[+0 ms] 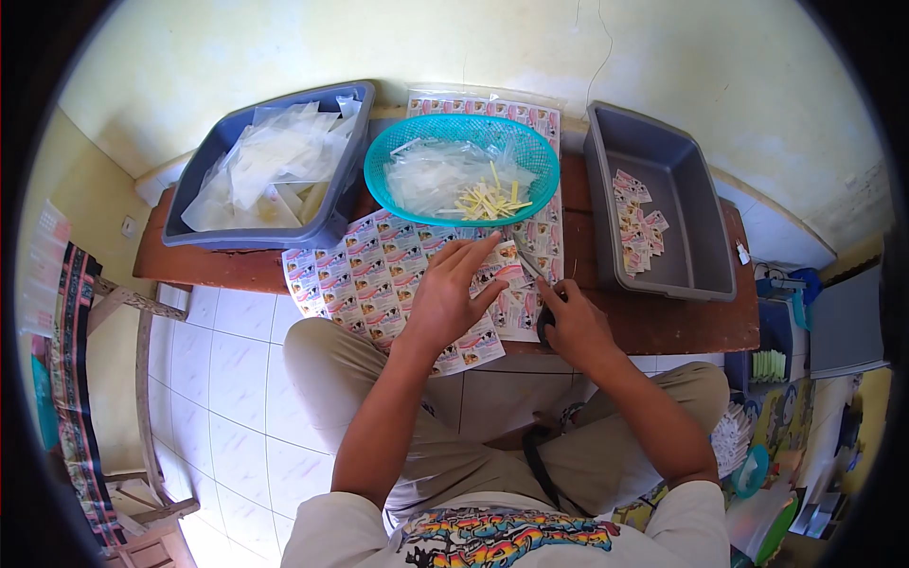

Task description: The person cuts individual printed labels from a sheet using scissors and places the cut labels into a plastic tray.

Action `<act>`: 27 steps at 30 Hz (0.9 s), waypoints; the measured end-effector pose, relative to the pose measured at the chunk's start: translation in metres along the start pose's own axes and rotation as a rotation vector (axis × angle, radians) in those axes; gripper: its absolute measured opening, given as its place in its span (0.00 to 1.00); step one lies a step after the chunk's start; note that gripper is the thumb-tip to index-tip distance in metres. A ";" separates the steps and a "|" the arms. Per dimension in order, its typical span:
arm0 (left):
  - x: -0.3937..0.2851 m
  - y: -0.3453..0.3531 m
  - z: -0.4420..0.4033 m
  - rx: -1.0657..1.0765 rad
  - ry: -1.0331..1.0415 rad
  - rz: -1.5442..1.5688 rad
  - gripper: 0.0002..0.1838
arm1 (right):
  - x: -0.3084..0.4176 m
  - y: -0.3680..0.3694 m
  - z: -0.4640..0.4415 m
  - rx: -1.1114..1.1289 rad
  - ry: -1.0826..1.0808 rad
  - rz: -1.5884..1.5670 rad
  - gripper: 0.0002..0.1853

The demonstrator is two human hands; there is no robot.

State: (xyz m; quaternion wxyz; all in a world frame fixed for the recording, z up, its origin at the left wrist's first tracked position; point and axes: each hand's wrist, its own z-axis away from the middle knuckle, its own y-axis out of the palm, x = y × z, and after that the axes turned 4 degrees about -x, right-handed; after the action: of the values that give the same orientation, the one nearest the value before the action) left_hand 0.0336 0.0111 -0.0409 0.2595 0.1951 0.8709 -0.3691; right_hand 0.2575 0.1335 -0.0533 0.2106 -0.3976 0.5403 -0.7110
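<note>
My left hand (453, 289) holds a printed sheet of small labels (369, 275), its fingers stretched over the paper and its thumb spread to the side. The parts of the fingers against the sheet are hidden. In my right hand (576, 327) is a pair of scissors (530, 263) with dark handles. Its blades point up and left, close to the label edge beside my left fingertips. Small cut labels (516, 312) lie on the paper between my hands. Just beyond the hands stands a turquoise basket (379, 194) with clear plastic bags (431, 175) and pale yellow strips (492, 201).
A grey tub (331, 222) of translucent plastic sheets (284, 156) stands at the left of the brown wooden bench (653, 322). At the right, another grey tub (677, 204) contains loose cut labels (636, 222). The wall rises behind the bench; my knees are under its front edge.
</note>
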 end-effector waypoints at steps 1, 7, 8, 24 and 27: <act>0.000 0.000 0.000 -0.004 0.005 0.001 0.37 | 0.000 0.002 0.000 -0.023 -0.005 0.026 0.43; 0.000 0.001 -0.002 0.001 0.019 -0.005 0.38 | 0.002 0.000 -0.005 -0.009 -0.028 0.117 0.43; 0.000 0.002 -0.002 0.003 0.020 -0.006 0.38 | 0.002 0.001 -0.006 0.003 -0.032 0.129 0.43; -0.007 0.000 -0.005 0.071 -0.007 0.068 0.43 | 0.009 -0.037 -0.032 -0.293 -0.185 -0.390 0.25; -0.011 -0.001 -0.008 0.125 -0.021 0.107 0.44 | 0.022 -0.049 -0.040 -0.281 -0.057 -0.627 0.21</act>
State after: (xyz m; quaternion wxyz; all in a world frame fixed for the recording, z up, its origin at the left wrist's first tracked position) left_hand 0.0392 0.0146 -0.0292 0.2752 0.2534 0.8316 -0.4104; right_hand 0.2189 0.1572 -0.0043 -0.0597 -0.5892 0.4784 -0.6484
